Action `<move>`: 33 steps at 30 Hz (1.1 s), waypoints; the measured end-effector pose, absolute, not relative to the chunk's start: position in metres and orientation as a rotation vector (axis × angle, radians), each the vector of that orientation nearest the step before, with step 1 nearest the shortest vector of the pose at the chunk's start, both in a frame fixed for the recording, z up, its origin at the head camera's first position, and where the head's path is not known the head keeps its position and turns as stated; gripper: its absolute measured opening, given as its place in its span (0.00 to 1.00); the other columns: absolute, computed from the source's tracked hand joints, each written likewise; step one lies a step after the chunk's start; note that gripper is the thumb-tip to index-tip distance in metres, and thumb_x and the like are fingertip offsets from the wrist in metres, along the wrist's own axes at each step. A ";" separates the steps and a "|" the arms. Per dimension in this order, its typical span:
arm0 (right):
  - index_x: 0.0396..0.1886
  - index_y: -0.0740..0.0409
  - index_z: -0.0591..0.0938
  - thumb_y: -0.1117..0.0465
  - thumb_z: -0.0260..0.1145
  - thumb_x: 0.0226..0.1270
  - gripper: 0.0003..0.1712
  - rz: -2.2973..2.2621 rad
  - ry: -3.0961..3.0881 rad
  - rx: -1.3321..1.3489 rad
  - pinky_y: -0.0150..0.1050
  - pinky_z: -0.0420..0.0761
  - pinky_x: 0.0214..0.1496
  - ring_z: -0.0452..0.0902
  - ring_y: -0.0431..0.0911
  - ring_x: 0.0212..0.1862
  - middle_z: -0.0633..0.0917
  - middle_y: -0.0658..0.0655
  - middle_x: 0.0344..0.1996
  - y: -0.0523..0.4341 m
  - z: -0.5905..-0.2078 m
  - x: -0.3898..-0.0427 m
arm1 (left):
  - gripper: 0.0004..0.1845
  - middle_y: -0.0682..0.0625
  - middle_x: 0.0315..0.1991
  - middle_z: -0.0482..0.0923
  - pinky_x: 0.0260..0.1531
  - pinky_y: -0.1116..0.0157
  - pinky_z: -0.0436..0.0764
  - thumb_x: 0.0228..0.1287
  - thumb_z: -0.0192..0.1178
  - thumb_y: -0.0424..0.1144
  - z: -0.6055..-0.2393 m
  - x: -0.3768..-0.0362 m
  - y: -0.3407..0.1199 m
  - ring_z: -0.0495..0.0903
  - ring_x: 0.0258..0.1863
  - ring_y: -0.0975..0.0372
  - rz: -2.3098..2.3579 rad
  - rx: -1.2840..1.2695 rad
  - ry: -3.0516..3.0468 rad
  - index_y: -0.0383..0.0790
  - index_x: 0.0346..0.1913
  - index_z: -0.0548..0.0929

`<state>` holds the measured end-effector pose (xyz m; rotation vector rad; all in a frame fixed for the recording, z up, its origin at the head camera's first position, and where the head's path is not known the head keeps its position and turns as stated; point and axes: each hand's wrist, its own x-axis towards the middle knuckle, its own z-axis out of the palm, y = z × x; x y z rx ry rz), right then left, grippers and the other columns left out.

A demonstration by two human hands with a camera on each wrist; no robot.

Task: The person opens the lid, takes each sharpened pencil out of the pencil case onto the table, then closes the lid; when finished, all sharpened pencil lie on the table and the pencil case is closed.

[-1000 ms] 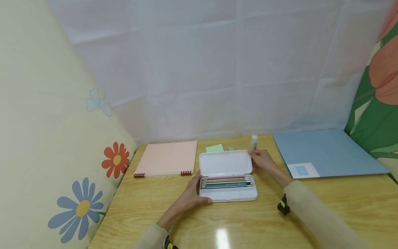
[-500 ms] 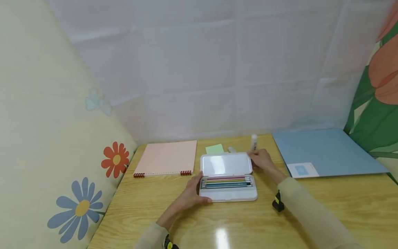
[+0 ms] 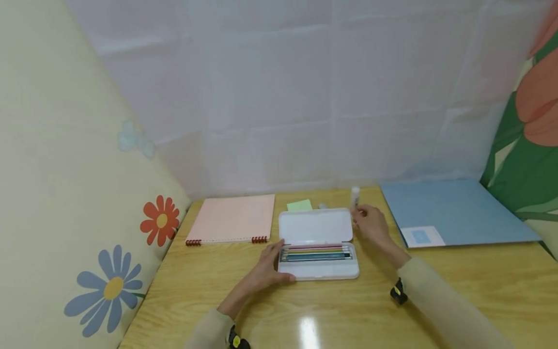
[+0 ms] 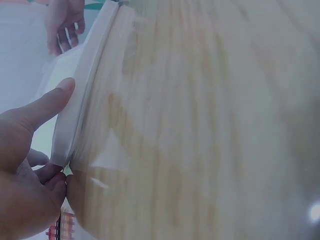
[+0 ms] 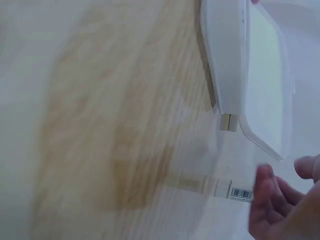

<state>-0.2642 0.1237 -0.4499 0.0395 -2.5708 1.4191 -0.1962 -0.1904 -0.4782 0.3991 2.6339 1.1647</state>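
A white pencil case (image 3: 320, 270) lies opened on the table, its lid (image 3: 316, 225) raised at the back. Several coloured pencils (image 3: 316, 253) lie in its tray. My left hand (image 3: 264, 273) grips the case's left end; in the left wrist view the thumb (image 4: 55, 100) lies along its side and the other fingers curl at its end. My right hand (image 3: 372, 224) is beside the lid's right edge. In the right wrist view the right hand's fingers (image 5: 265, 200) are loosely bent, apart from the lid and holding nothing. A white capped tube (image 3: 355, 195) stands just behind it.
A pink spiral notebook (image 3: 235, 218) lies left of the case and a large blue folder (image 3: 462, 208) right. Green sticky notes (image 3: 299, 205) and a small greyish item (image 3: 322, 206) sit behind the lid. A white cloth (image 3: 270, 97) hangs behind the wooden table (image 3: 348, 310).
My right hand has let go of the lid's upper right corner and moved slightly right. The lid leaned back, then came up a little. My left hand has stayed on the case.
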 end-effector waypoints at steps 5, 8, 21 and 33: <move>0.47 0.65 0.82 0.65 0.64 0.67 0.12 1.159 -2.406 0.362 0.43 0.76 0.34 0.79 0.51 0.37 0.83 0.59 0.36 0.123 -0.450 -0.250 | 0.57 0.33 0.72 0.49 0.64 0.39 0.60 0.47 0.75 0.52 -0.480 -0.197 -0.190 0.52 0.70 0.40 1.139 0.391 2.667 0.40 0.76 0.53; 0.47 0.65 0.82 0.68 0.66 0.64 0.12 1.043 -2.472 0.689 0.43 0.78 0.37 0.78 0.50 0.39 0.82 0.57 0.37 0.119 -0.449 -0.238 | 0.57 0.33 0.72 0.51 0.64 0.40 0.60 0.46 0.76 0.52 -0.481 -0.196 -0.191 0.52 0.69 0.41 1.118 0.386 2.685 0.40 0.75 0.54; 0.39 0.60 0.87 0.66 0.74 0.54 0.12 0.566 -2.752 1.166 0.37 0.79 0.36 0.78 0.45 0.34 0.83 0.52 0.30 0.108 -0.450 -0.227 | 0.57 0.35 0.73 0.49 0.64 0.39 0.59 0.47 0.75 0.53 -0.479 -0.196 -0.189 0.52 0.70 0.41 1.137 0.369 2.653 0.42 0.76 0.53; 0.32 0.57 0.87 0.66 0.75 0.53 0.06 0.424 -2.757 1.195 0.33 0.74 0.28 0.73 0.40 0.28 0.78 0.48 0.25 0.105 -0.451 -0.230 | 0.55 0.35 0.71 0.54 0.64 0.41 0.60 0.48 0.75 0.51 -0.478 -0.198 -0.188 0.54 0.68 0.42 1.148 0.386 2.663 0.41 0.76 0.54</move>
